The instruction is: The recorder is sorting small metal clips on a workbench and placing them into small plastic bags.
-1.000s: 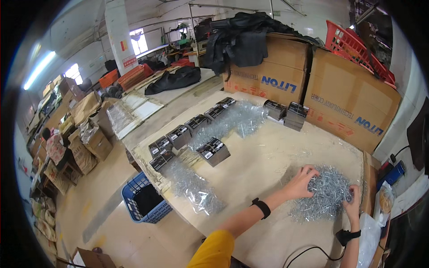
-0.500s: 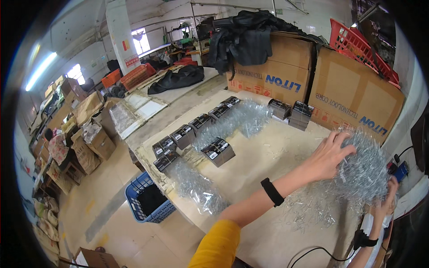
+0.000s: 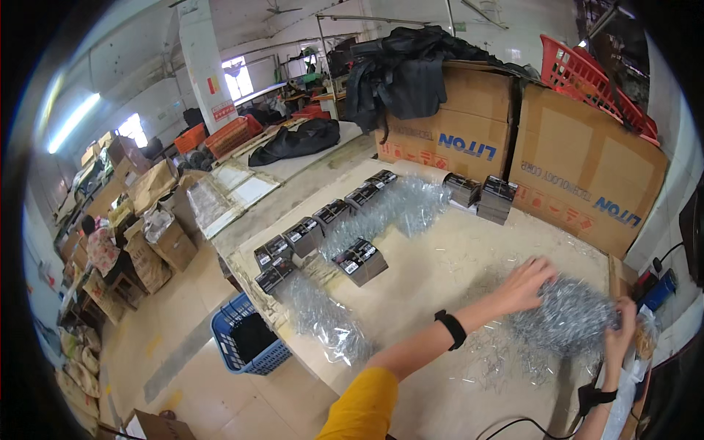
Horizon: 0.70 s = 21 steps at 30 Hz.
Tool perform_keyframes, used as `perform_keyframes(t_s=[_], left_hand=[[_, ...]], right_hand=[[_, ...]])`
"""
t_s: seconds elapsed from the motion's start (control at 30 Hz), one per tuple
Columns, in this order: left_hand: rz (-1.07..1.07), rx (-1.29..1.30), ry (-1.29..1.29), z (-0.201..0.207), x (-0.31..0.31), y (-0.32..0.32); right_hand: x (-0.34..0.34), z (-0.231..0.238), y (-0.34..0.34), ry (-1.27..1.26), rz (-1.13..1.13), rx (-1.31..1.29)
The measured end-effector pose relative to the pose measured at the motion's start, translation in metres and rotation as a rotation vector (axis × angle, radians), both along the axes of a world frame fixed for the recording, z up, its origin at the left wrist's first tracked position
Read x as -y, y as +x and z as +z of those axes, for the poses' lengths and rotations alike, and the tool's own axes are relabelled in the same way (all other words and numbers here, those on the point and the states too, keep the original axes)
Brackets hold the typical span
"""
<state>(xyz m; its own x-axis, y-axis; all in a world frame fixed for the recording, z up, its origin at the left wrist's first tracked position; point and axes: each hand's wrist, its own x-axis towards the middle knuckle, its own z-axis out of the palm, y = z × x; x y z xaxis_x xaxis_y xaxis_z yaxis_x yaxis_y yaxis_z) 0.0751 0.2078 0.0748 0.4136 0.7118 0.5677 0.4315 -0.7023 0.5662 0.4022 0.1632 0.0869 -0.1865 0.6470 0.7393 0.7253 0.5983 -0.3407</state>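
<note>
A loose heap of thin clear plastic strands (image 3: 568, 319) lies on the right part of the pale tabletop (image 3: 440, 293). My left hand (image 3: 526, 284), slightly blurred, is at the heap's upper left edge with its fingers curved and apart. On the other side, my right hand (image 3: 622, 326) has its fingers bent against the strands; part of its grip is hidden. Each wrist wears a black band. More strands (image 3: 326, 319) form a pile at the table's left edge, and another pile (image 3: 411, 205) stretches along the back. Banded stacks of dark printed cards (image 3: 359, 262) stand around these piles.
Large cardboard boxes (image 3: 587, 169) wall off the back, with black cloth (image 3: 396, 73) and a red basket (image 3: 587, 81) on top. A blue basket (image 3: 275, 356) stands on the floor at left. Near the right edge are a blue object (image 3: 660, 287) and a black cable (image 3: 532, 422).
The heap of strands has come down and spread lower on the table. Both hands have lowered with it, the left moving slightly left. The view has shifted slightly.
</note>
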Motion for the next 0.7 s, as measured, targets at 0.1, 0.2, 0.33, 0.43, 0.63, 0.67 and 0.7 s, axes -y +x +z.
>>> perform_keyframes(t_s=[0.1,0.2,0.33,0.43,0.63,0.67,0.7], left_hand=[[0.025,0.215,0.242,0.076,0.003,0.008],[0.098,0.155,0.565,0.111,0.008,0.009],[-0.096,-0.071,0.390,0.049,-0.005,0.002],[-0.195,-0.311,0.315,-0.005,-0.023,0.002],[-0.098,-0.029,0.405,0.068,-0.048,0.006],[0.013,0.014,0.560,0.093,-0.042,0.001],[0.097,0.007,0.550,0.114,-0.034,-0.006]], right_hand=[[0.010,0.048,0.015,0.156,-0.058,-0.061],[0.010,0.060,0.015,0.552,-0.184,-0.057],[0.002,0.011,0.021,0.165,-0.108,-0.146],[0.008,-0.036,0.017,-0.157,-0.115,0.203],[-0.013,0.032,0.000,0.227,-0.147,0.050],[-0.013,0.056,-0.007,0.294,-0.151,0.018],[-0.012,0.077,-0.022,0.328,-0.183,-0.024]])
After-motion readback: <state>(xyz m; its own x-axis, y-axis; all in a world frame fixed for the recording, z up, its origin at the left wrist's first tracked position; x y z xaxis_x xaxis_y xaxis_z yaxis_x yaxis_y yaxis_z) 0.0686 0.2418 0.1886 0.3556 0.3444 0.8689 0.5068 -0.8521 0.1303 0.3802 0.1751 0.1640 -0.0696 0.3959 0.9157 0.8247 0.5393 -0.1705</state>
